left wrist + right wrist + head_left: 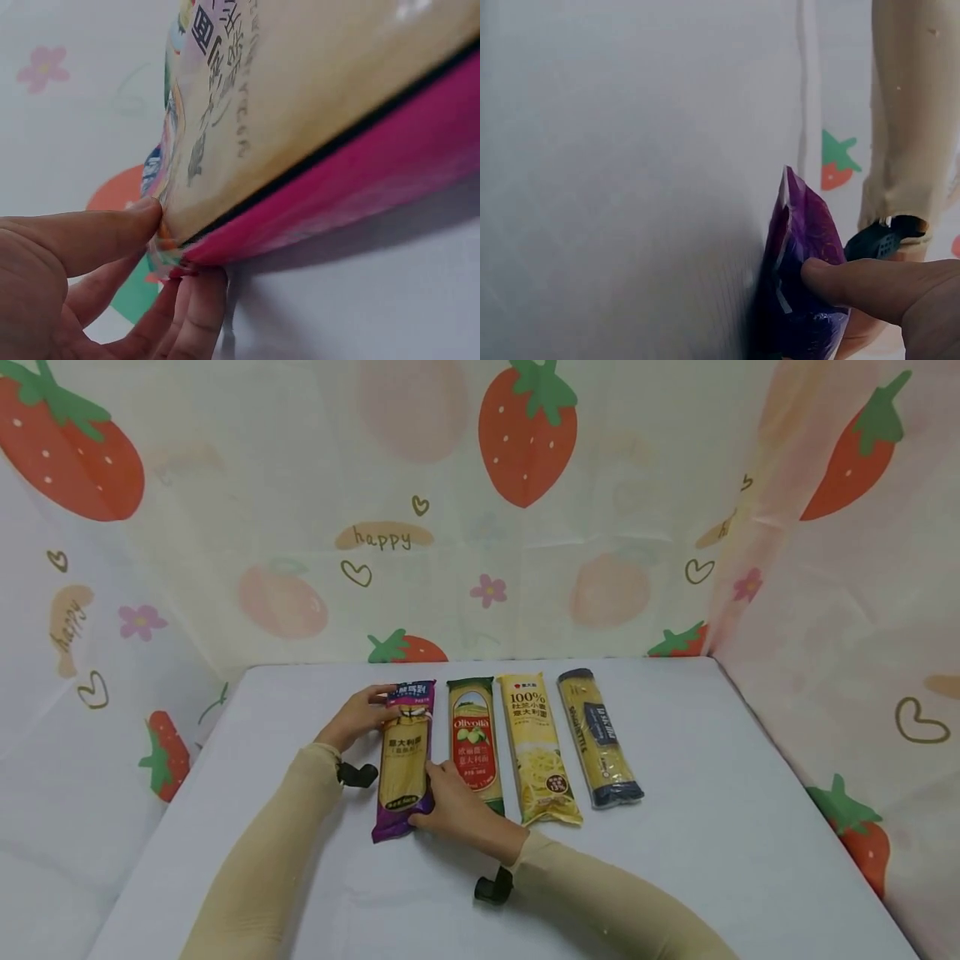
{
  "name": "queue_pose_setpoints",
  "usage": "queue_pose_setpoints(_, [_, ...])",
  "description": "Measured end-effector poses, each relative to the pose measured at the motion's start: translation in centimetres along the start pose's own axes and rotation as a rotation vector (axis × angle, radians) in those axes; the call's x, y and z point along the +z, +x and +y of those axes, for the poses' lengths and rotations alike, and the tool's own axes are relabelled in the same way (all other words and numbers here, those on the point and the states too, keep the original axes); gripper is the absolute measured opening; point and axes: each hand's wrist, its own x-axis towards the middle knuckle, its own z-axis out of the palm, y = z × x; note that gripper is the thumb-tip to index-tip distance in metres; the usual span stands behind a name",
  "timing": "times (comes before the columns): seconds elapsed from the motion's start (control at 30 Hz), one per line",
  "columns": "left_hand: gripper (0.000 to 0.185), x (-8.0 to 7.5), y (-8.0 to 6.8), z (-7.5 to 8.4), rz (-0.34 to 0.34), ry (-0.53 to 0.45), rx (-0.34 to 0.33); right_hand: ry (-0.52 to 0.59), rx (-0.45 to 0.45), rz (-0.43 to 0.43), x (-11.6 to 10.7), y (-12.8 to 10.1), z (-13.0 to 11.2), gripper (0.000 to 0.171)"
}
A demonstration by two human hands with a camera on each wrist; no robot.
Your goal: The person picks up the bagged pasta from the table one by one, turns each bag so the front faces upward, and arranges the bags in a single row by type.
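Note:
A purple-ended pack of spaghetti (pixel 405 743) lies at the left end of a row of pasta packs. At its upper left edge my left hand (pixel 358 714) pinches it, thumb on top and fingers underneath, as the left wrist view shows. My right hand (pixel 461 806) holds the lower right side, its thumb (pixel 829 281) pressing the purple end. Just right of it lies a red and green Olivoila pasta pack (pixel 474 735), its lower part partly hidden by the right hand. Farther right is a yellow pasta pack (pixel 536 747).
A spaghetti pack with dark blue ends (pixel 600 739) lies at the right end of the row. The white table (pixel 712 860) is bordered by strawberry-printed cloth (pixel 487 543) at the back and sides. Each wrist carries a small black camera (pixel 493 887).

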Motion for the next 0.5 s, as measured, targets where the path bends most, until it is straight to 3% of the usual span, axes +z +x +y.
queue_pose_setpoints(0.23, [0.061,-0.6,-1.1,-0.1,0.019,0.039,0.022,-0.026,-0.007,0.032,-1.1,-0.5,0.0,0.091])
queue_pose_setpoints(0.37, [0.056,-0.9,-1.7,-0.4,0.025,0.085,0.088,0.008,-0.043,0.084,-2.4,-1.3,0.6,0.079])
queue_pose_setpoints(0.5, [0.053,-1.2,-2.3,-0.8,0.061,0.192,0.158,0.047,-0.104,0.163,-4.2,-2.2,2.1,0.065])
